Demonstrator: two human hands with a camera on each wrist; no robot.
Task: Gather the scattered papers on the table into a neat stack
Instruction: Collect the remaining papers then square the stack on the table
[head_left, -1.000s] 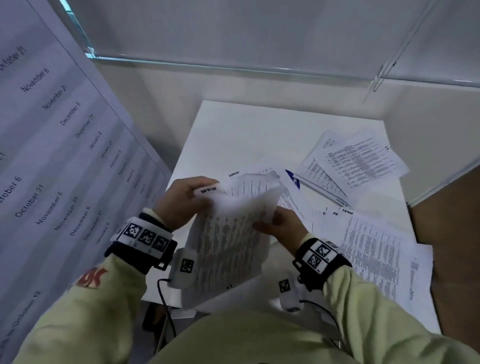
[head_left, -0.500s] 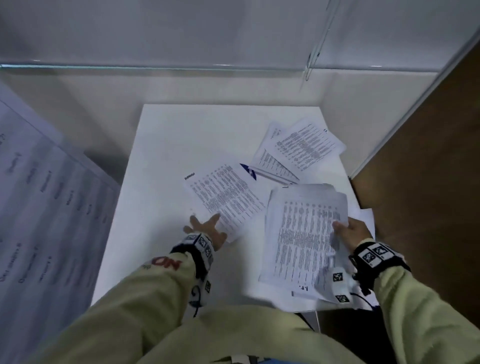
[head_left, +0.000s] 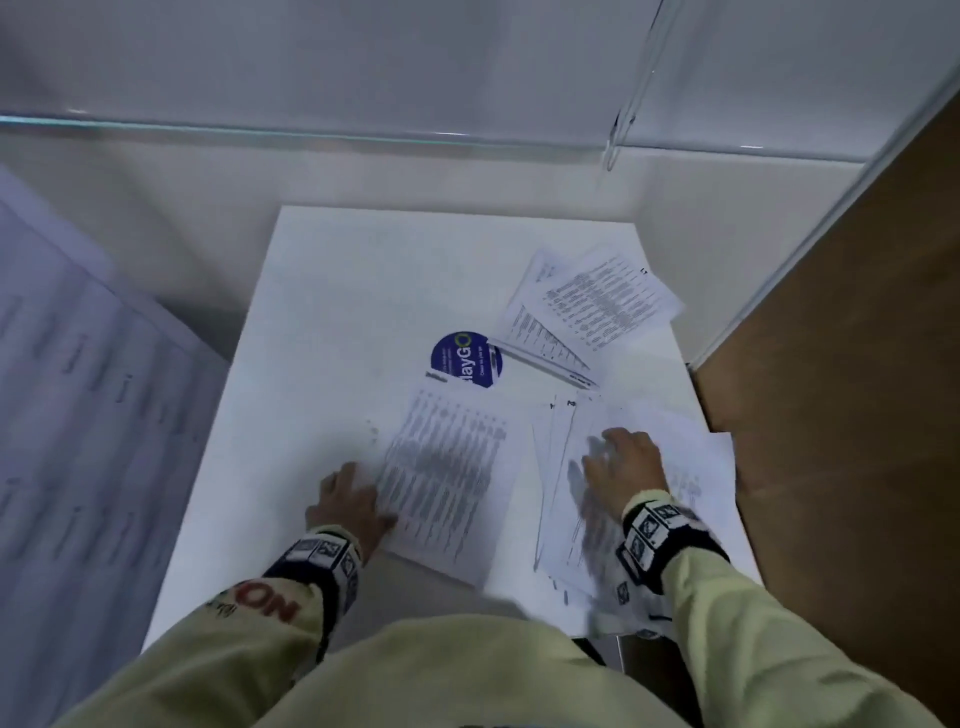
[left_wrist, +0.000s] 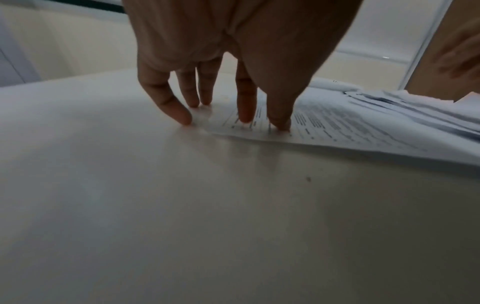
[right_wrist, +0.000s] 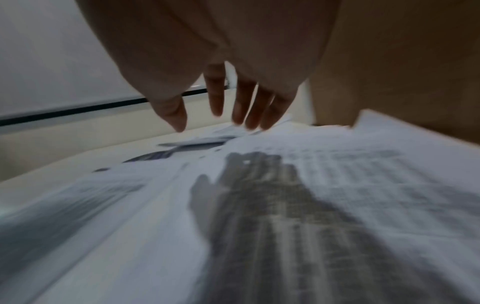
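Note:
A printed sheet (head_left: 447, 478) lies in the middle of the white table (head_left: 332, 322). My left hand (head_left: 348, 499) rests at its left edge, and its straight fingertips (left_wrist: 244, 117) press the sheet's corner (left_wrist: 259, 125) to the table. A loose pile of papers (head_left: 691, 467) lies at the near right, partly over the table's edge. My right hand (head_left: 623, 467) hovers just above that pile (right_wrist: 324, 195) with fingers spread and holds nothing. More printed sheets (head_left: 597, 306) lie fanned at the far right.
A round blue sticker (head_left: 466, 359) sits on the table between the middle sheet and the far sheets. A glass partition (head_left: 363, 78) runs along the back, and a brown panel (head_left: 857, 364) stands close on the right. A large dated poster (head_left: 78, 415) leans on the left.
My right hand has let go of the bundle, which now lies on the near-right pile. My left hand has slid the middle sheet toward me, uncovering the blue sticker.

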